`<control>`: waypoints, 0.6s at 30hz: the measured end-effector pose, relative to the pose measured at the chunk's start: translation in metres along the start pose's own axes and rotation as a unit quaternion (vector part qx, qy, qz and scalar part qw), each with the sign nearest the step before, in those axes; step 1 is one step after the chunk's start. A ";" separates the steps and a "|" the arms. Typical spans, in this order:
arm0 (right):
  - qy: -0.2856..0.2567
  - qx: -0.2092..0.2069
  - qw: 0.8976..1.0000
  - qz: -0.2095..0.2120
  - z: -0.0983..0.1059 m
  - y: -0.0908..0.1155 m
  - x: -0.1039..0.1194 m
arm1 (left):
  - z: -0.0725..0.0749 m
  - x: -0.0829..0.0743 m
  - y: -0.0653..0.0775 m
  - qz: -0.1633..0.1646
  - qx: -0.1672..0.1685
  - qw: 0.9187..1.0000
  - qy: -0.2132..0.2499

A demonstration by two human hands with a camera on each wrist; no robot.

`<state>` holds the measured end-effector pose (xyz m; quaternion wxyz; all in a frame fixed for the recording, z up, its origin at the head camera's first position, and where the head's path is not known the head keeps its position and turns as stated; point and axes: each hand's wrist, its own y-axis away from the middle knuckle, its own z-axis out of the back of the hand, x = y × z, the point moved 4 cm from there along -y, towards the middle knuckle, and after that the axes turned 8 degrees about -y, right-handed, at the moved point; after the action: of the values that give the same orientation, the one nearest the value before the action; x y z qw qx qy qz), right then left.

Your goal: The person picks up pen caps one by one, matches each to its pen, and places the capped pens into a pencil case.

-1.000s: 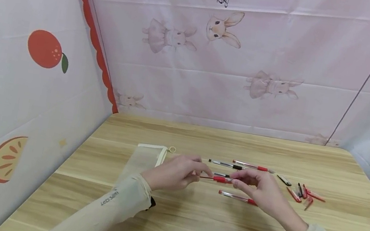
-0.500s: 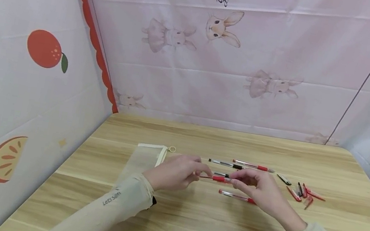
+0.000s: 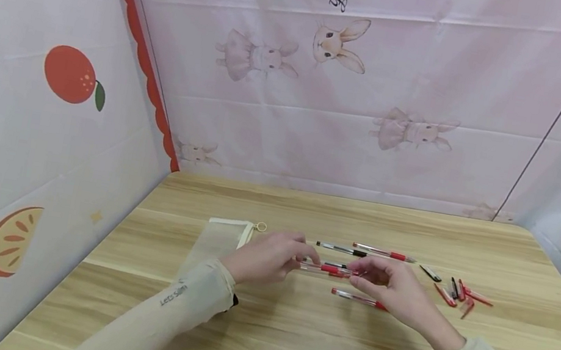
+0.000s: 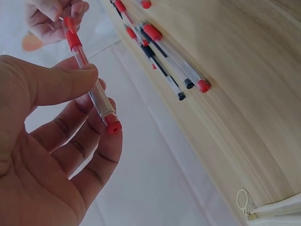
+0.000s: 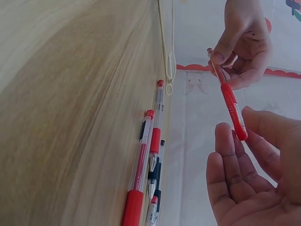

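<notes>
A red gel pen (image 4: 99,99) with a clear barrel is held between the two hands above the table. The left hand (image 3: 269,257) pinches the barrel near its red end plug, thumb on top and fingers beneath. At the pen's other end, the right hand (image 3: 392,286) has thumb and fingertips at the red front part (image 5: 233,110). Its remaining fingers spread below. Behind and beneath the hands lie more uncapped gel pens: a red one (image 3: 379,251), a black one (image 3: 337,248) and a nearer red one (image 3: 355,297). Another black pen (image 3: 336,265) is mostly hidden.
To the right lie several loose red and black pen caps (image 3: 452,295), with a black cap (image 3: 430,273) a little apart. A pale zip pouch (image 3: 216,238) with a ring pull (image 3: 261,227) lies left, partly behind the left arm. Printed cloth walls (image 3: 318,150) border the table.
The left wrist has turned slightly, and the held pen has shifted a little, showing more clear barrel beside the left fingers. The right hand has hardly moved; the pens on the table stay put.
</notes>
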<state>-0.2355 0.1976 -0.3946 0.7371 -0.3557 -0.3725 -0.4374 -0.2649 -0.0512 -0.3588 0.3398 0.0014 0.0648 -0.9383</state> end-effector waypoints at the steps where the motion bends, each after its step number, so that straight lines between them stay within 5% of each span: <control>1: 0.001 0.000 1.000 0.001 0.000 0.000 0.000 | 0.000 0.001 0.000 0.003 0.001 1.000 0.001; 18: 0.002 -0.003 1.000 -0.008 0.011 0.007 -0.002 | -0.013 0.051 -0.014 0.067 0.014 0.998 -0.001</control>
<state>-0.2322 0.2106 -0.3924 0.7338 -0.3538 -0.3722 -0.4448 -0.3138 -0.0715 -0.3724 0.4022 0.0092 0.0515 -0.9141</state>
